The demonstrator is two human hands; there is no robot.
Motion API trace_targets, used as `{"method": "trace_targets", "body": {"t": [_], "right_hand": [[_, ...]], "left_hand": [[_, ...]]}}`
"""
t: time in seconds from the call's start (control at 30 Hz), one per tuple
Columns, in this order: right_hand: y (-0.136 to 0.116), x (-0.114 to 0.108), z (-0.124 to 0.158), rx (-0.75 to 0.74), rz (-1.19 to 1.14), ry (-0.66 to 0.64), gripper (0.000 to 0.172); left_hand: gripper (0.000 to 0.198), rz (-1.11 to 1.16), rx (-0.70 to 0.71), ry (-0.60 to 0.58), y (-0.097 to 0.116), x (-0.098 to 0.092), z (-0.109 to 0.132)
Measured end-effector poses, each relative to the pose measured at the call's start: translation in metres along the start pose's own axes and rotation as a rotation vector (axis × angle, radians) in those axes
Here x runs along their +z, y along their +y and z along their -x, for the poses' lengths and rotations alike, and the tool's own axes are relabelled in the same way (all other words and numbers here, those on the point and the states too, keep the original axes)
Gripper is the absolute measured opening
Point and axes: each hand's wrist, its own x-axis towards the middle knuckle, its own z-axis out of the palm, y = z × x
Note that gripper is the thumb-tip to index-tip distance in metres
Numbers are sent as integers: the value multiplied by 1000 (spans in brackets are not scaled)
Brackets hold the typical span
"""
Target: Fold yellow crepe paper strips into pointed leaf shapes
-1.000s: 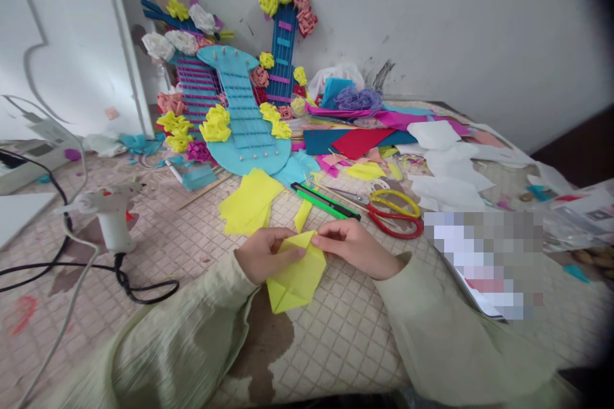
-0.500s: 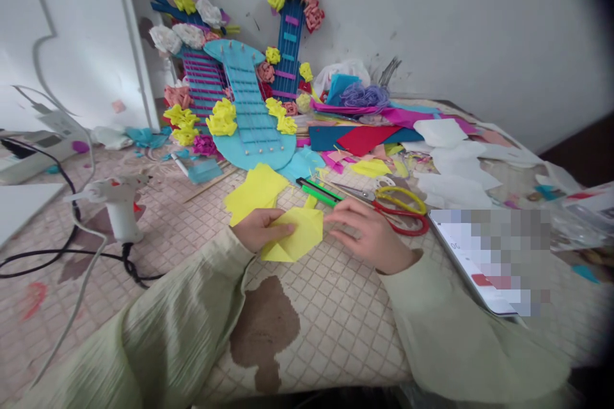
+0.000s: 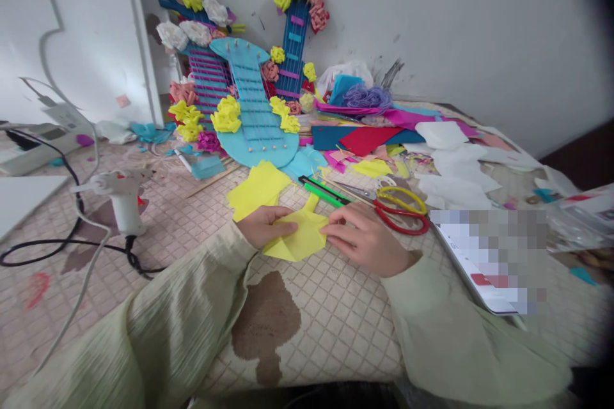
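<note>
Above the desk (image 3: 345,339), left hand (image 3: 261,227) is pinching yellow paper (image 3: 306,238); right hand (image 3: 371,239) is re-pinching its edge, restoring two-handed control.

- Table (image 3: 345,332): diamond-patterned cover, brown patch (image 3: 266,316) near the front edge.
- In from the front edge: yellow sheets (image 3: 259,186), green cutter (image 3: 325,193), scissors (image 3: 371,195).
- Left of these: glue gun (image 3: 125,206).
- Near the back edge: white scraps (image 3: 460,169).
</note>
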Motion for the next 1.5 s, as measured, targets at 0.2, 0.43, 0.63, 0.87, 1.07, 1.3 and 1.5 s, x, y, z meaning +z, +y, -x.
{"method": "trace_targets", "body": {"t": [0.2,0.43,0.63,0.87,1.07,1.3,1.5], "right_hand": [[-6,3,7,44,-39,-27,13],[-12,11,22,82,-60,-81,13],[-14,8,18,135,27,56,16],[-13,8,19,97,-46,-45,16],[-14,6,18,107,-21,85,14],[-17,-1,19,47,64,256,14],[-10,3,17,58,98,152,12]], "left_hand": [[31,-589,326,314,-3,-2,2],[17,-1028,904,107,-6,-5,24],[35,-1195,937,46,-14,-8,28],[20,-1284,919,84,-18,-4,22],[14,-1330,1081,200,-19,-2,22],[10,-1363,1373,438,-3,-2,33],[11,-1397,1296,400,-12,-5,26]]}}
